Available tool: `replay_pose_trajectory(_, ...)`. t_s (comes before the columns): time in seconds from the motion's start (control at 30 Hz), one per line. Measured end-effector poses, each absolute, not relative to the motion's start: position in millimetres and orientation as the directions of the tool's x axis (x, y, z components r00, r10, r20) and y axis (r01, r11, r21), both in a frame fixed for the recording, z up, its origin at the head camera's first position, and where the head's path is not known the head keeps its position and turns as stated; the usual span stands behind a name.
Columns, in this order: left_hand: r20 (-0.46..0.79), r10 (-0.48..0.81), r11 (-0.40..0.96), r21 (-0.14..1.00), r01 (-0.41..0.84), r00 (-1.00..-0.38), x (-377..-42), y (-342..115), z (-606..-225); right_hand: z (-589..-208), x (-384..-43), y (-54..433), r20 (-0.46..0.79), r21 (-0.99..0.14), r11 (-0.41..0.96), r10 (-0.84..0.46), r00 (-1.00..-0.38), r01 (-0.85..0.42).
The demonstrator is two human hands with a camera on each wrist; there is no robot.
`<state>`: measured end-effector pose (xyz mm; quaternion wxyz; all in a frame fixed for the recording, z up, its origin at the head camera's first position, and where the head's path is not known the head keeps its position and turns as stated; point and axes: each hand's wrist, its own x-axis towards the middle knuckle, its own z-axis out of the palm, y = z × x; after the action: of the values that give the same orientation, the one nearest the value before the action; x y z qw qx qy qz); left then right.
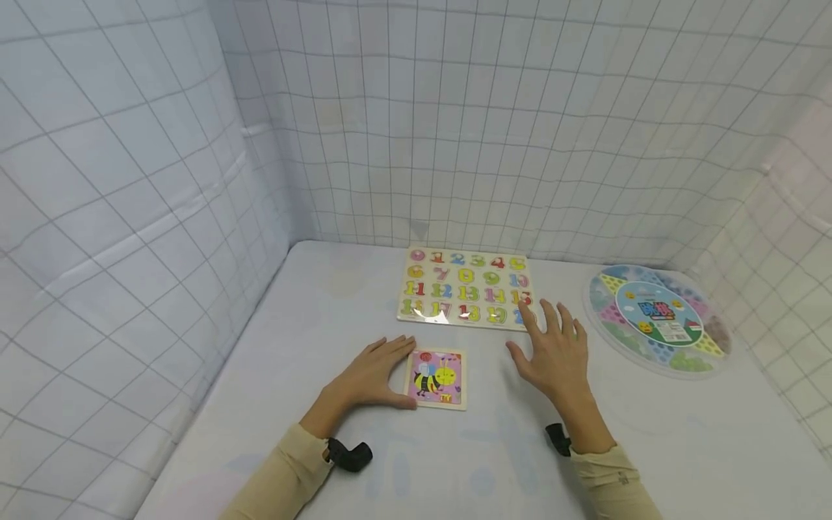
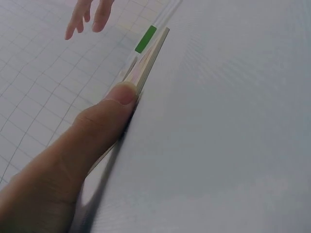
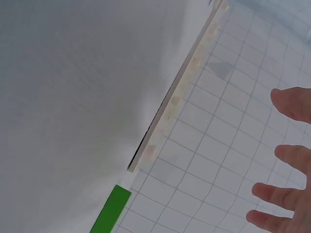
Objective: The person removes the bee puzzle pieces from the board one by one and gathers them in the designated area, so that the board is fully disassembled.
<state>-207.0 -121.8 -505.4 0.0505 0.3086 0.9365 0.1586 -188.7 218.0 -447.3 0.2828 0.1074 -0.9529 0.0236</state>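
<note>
A small square bee puzzle (image 1: 436, 378) in a pale wooden frame lies flat on the white table. My left hand (image 1: 372, 377) spans its left side, thumb at the near edge and fingertips at the far left corner. In the left wrist view the thumb (image 2: 104, 114) presses against the puzzle's edge (image 2: 154, 56). My right hand (image 1: 557, 354) hovers with fingers spread, right of the bee puzzle. It holds nothing. Its fingertips overlap the lower right corner of the number puzzle (image 1: 464, 287) in the head view. Spread fingers (image 3: 277, 194) show in the right wrist view.
A round Chinese checkers board (image 1: 658, 318) with a blue label lies at the right, under clear wrapping. White grid-patterned cloth (image 1: 455, 130) walls the table at the back and sides. A green strip (image 3: 111, 208) shows past the number puzzle's edge in the right wrist view.
</note>
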Motion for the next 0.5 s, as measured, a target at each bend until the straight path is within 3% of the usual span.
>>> replay_pose_trajectory(0.1,0.002,0.585,0.770,0.312,0.556,-0.811,-206,-123,-506,-445,-190,214,0.544,-0.067,0.960,-0.193,-0.817,-0.272)
replay_pose_trajectory(0.2,0.013,0.580,0.772,0.310,0.555,-0.814,-206,-123,-506,-441,-192,206,0.470,-0.205,0.928,-0.186,-0.863,-0.311)
replay_pose_trajectory(0.33,0.021,0.581,0.769,0.312,0.557,-0.814,-206,-123,-507,-437,-196,189,0.237,-0.395,0.874,-0.200,-0.951,-0.283)
replay_pose_trajectory(0.5,0.027,0.584,0.763,0.324,0.560,-0.811,-206,-123,-509,-439,-203,163,0.007,-0.545,0.807,-0.268,-0.964,-0.228)
